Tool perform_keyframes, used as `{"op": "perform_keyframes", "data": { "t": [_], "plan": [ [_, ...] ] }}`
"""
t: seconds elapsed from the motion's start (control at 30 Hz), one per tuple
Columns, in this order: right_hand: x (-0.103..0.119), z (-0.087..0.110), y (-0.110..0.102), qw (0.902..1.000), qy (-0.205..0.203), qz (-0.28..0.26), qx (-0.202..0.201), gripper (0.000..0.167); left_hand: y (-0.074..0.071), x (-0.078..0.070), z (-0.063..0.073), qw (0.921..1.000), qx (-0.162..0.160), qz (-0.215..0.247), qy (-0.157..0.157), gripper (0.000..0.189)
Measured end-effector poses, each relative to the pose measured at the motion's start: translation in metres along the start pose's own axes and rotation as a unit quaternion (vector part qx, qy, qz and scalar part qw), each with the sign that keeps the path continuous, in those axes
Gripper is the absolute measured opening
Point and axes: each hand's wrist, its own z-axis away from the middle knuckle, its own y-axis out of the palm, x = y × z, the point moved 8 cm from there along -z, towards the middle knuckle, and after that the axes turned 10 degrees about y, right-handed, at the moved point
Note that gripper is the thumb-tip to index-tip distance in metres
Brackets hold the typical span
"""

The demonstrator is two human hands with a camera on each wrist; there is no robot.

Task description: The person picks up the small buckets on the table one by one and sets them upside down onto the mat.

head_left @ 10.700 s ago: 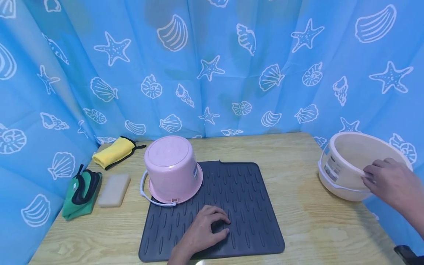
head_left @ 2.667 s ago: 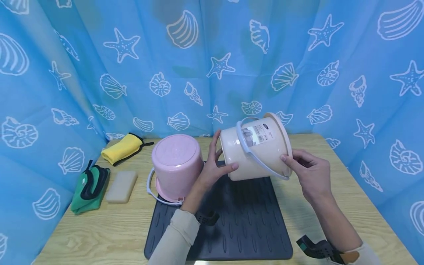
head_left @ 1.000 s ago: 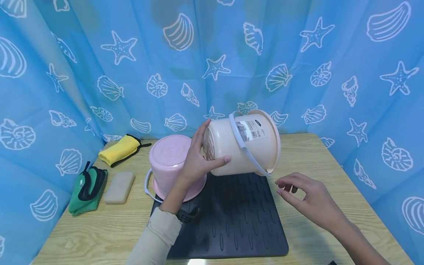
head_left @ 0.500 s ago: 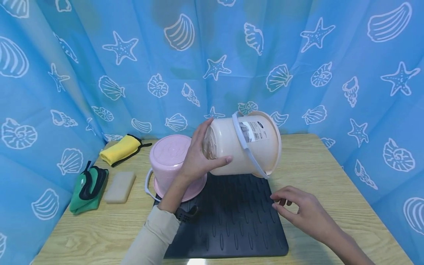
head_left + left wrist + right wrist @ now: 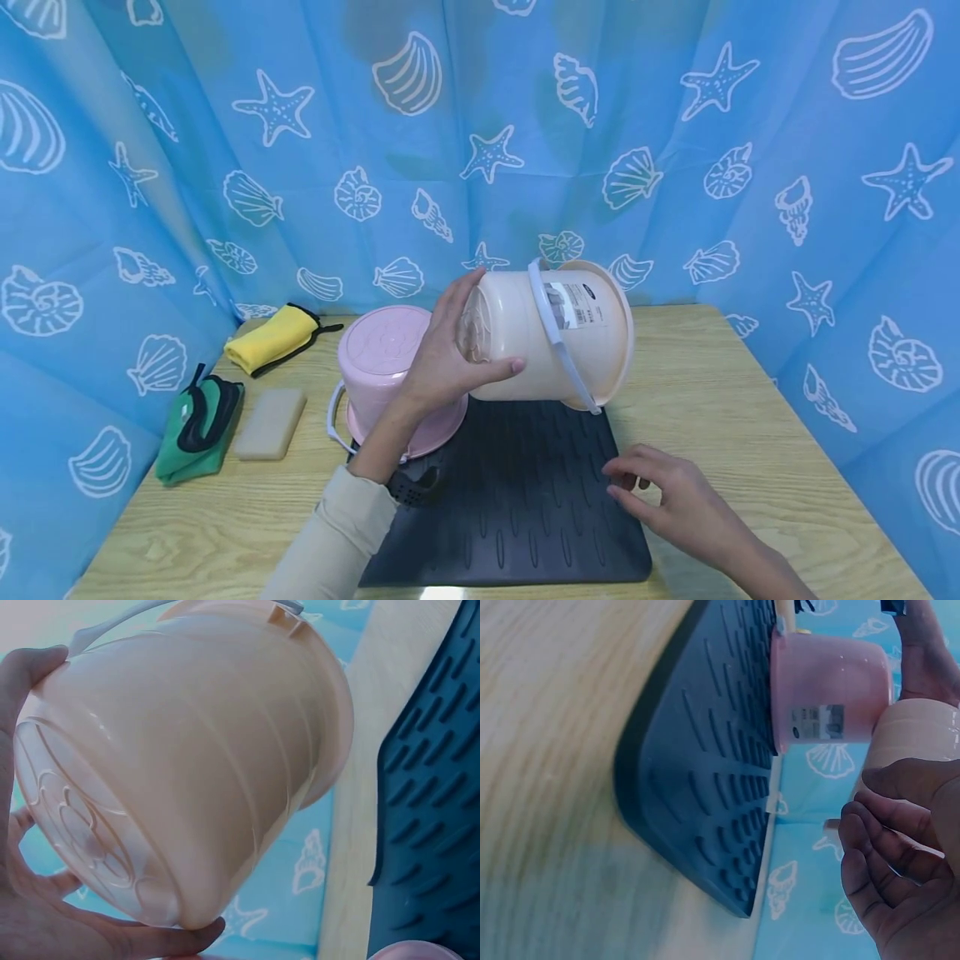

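Note:
My left hand (image 5: pixel 438 367) grips the base end of a cream bucket (image 5: pixel 517 312), thumb on the near side and fingers behind. The bucket is held on its side in the air above a dark ribbed mat (image 5: pixel 517 508), mouth to the right, its pale handle (image 5: pixel 553 329) hanging across the wall. In the left wrist view, fingers spread round the edge of its base (image 5: pixel 82 832). Below the rim, apart from it, my right hand (image 5: pixel 671 500) hovers near the mat's right edge with loosely curled fingers, holding nothing. A pink bucket (image 5: pixel 378 354) stands upside down on the mat's left part, partly behind my left arm.
On the wooden table's (image 5: pixel 757 467) left side lie a folded yellow cloth (image 5: pixel 273 340), a green cloth with black edging (image 5: pixel 198 429) and a beige sponge-like block (image 5: pixel 272 423). A blue curtain (image 5: pixel 487 100) with white shell prints hangs around the table.
The cream bucket came from the table's right side to above the mat. My right hand let go of its rim and has since moved down and left; the bucket's mouth end dips slightly.

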Motion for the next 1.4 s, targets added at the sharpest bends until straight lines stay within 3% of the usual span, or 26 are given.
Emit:
{"op": "perform_keyframes", "data": {
  "t": [0.37,0.63,1.0,1.4],
  "plan": [
    [-0.007,0.005,0.021,0.9983,-0.014,-0.037,0.043,0.019,0.001,-0.007,-0.003,0.9992,0.017,-0.035,-0.001,0.107],
    [-0.015,0.006,0.036,0.9964,-0.004,-0.035,0.077,0.015,0.0,-0.013,-0.005,0.997,0.029,-0.07,-0.013,0.107],
    [-0.017,0.012,0.05,0.9953,-0.042,-0.044,0.076,0.017,0.003,-0.015,-0.009,0.9935,0.055,-0.095,-0.031,0.107],
    [-0.024,0.012,0.061,0.9941,-0.021,-0.032,0.101,0.016,0.001,-0.023,-0.015,0.9851,0.084,-0.146,-0.035,0.108]
  ]
}}
